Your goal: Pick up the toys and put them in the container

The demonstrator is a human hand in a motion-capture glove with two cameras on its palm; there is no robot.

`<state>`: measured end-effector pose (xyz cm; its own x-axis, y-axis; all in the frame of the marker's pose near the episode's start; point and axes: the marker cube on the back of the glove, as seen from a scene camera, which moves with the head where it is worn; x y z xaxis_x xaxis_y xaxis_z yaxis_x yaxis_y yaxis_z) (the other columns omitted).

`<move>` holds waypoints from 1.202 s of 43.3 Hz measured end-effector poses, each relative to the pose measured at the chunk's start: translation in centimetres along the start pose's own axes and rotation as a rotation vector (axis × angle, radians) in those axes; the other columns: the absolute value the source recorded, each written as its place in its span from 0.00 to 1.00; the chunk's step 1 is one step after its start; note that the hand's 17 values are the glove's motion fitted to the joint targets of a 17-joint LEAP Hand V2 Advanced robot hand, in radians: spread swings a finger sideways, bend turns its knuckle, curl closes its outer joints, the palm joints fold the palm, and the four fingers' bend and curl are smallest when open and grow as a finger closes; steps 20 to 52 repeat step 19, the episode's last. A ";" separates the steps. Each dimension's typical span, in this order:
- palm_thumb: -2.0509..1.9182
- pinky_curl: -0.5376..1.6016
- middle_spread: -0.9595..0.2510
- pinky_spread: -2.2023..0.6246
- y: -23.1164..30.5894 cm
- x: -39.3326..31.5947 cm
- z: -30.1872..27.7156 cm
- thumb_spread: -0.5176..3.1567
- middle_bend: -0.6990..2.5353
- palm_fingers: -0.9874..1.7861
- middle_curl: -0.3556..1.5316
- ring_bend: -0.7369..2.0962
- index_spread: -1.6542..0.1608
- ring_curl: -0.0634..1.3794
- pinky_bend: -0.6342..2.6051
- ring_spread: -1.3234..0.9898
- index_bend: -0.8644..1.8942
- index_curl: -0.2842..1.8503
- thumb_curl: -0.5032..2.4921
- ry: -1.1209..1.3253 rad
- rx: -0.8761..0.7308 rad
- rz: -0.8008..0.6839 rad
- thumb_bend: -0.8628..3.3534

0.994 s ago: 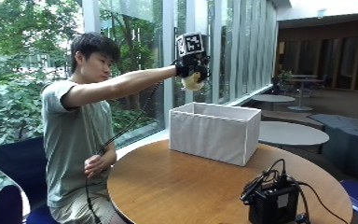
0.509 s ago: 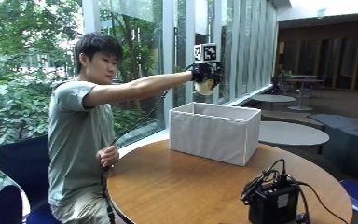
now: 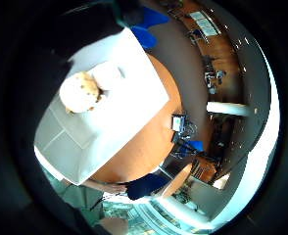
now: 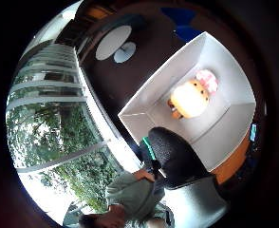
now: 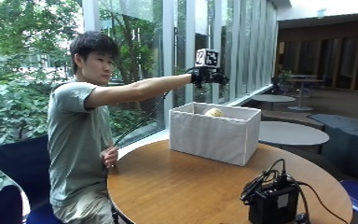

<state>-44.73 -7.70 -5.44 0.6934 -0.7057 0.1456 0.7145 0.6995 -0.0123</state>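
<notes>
Hovering, the grip (image 5: 209,76) seems empty above a rectangular fabric container (image 5: 213,134).

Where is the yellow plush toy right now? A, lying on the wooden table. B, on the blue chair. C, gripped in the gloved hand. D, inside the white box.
D: the yellow plush toy shows just inside the white box, beneath the gloved right hand, which holds nothing.
</notes>
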 end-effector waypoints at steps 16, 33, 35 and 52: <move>0.51 0.42 0.78 0.78 2.9 3.0 0.4 0.46 0.25 0.25 0.39 0.37 0.78 0.30 0.47 0.56 0.34 0.33 0.35 0.110 -0.012 0.280 0.20; 0.51 0.42 0.79 0.78 3.5 3.1 0.5 0.47 0.25 0.26 0.38 0.37 0.78 0.29 0.46 0.56 0.34 0.31 0.34 0.128 -0.018 0.185 0.20; 0.51 0.42 0.79 0.78 3.5 3.1 0.5 0.47 0.25 0.26 0.38 0.37 0.78 0.29 0.46 0.56 0.34 0.31 0.34 0.128 -0.018 0.185 0.20; 0.51 0.42 0.79 0.78 3.5 3.1 0.5 0.47 0.25 0.26 0.38 0.37 0.78 0.29 0.46 0.56 0.34 0.31 0.34 0.128 -0.018 0.185 0.20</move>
